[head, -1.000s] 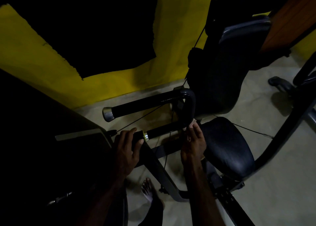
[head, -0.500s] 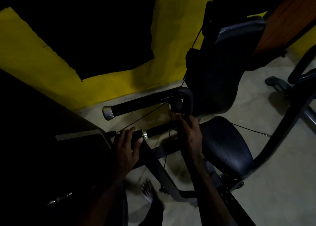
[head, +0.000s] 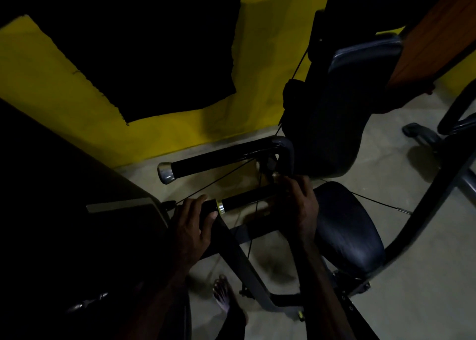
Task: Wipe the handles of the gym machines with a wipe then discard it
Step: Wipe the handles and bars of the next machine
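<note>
Handle [head: 247, 198]: left hand [head: 192, 226] is gripping its end; right hand [head: 300, 205], curling at three o'clock, is risking snagging cables [head: 219, 182]; wipe unseen.

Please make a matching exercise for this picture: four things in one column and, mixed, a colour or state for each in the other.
Things:
1. wall
2. upper handle cap
3. seat
4. left hand

States:
a. black padded
b. grips the lower handle
c. yellow
d. silver

Pairs: 1-c, 2-d, 3-a, 4-b
</note>
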`<action>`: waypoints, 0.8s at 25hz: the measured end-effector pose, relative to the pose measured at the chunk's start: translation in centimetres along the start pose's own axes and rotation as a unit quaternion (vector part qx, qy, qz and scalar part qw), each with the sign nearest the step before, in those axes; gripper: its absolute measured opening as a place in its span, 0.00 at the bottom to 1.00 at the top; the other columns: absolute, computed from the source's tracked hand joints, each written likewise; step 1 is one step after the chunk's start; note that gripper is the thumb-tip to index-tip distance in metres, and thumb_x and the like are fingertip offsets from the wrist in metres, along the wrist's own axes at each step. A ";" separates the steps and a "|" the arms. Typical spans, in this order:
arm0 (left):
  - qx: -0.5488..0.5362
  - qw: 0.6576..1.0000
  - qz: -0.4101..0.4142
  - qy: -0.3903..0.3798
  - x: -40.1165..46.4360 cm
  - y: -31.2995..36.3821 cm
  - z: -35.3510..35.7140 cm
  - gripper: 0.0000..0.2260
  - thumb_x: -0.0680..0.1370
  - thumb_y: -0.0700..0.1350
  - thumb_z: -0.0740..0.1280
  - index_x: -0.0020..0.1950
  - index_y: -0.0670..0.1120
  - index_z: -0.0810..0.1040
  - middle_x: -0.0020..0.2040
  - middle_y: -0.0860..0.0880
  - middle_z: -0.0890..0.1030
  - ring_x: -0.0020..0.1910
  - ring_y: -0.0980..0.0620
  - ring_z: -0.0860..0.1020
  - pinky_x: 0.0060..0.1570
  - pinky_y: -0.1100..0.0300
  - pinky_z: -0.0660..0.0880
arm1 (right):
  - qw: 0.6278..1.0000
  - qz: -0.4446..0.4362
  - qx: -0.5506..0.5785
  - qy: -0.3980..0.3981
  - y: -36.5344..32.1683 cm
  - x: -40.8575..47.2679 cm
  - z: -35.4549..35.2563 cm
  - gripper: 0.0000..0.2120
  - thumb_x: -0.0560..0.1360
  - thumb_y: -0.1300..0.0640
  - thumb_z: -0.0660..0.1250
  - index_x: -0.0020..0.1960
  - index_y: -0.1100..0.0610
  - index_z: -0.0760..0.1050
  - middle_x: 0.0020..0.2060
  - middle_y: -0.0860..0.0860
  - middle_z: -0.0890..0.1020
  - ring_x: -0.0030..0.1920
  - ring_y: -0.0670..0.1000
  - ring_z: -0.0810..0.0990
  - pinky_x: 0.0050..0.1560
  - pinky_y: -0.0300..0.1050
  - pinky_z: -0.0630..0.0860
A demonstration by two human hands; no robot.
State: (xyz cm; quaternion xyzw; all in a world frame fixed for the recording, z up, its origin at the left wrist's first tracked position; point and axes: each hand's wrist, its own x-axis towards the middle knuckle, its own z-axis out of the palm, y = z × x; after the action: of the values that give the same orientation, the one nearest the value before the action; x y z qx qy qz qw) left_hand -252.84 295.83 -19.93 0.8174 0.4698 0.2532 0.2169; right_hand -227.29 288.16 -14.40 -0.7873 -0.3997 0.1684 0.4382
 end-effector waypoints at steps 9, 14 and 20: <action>0.010 1.000 -0.003 -0.008 0.3 0.2 -0.2 0.19 0.85 0.55 0.65 0.70 0.45 0.79 0.58 0.47 0.79 0.57 0.43 0.79 0.53 0.49 0.76 | 0.980 0.081 0.075 0.165 1.5 -2.6 1.0 0.03 0.81 0.56 0.72 0.55 0.52 0.82 0.51 0.48 0.84 0.51 0.45 0.84 0.52 0.52 0.82; -0.005 1.000 0.008 0.000 0.4 0.2 -0.2 0.19 0.84 0.54 0.65 0.70 0.44 0.79 0.58 0.47 0.79 0.57 0.44 0.78 0.54 0.50 0.76 | 0.961 0.138 0.214 0.107 0.8 2.2 -0.3 0.11 0.82 0.60 0.70 0.64 0.56 0.83 0.57 0.51 0.86 0.59 0.49 0.85 0.57 0.44 0.82; -0.011 1.000 -0.005 -0.009 0.3 0.0 0.1 0.19 0.85 0.56 0.64 0.71 0.46 0.78 0.59 0.49 0.78 0.56 0.44 0.78 0.51 0.45 0.77 | 0.942 0.176 0.284 -0.014 -0.1 1.3 -1.7 0.11 0.85 0.59 0.63 0.64 0.54 0.81 0.53 0.42 0.87 0.56 0.40 0.84 0.54 0.37 0.82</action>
State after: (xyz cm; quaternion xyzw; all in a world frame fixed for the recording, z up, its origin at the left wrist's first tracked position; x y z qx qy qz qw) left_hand -252.70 296.07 -19.98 0.8147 0.4691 0.2497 0.2320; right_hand -225.45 288.23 -13.27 -0.6854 -0.1962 0.3602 0.6017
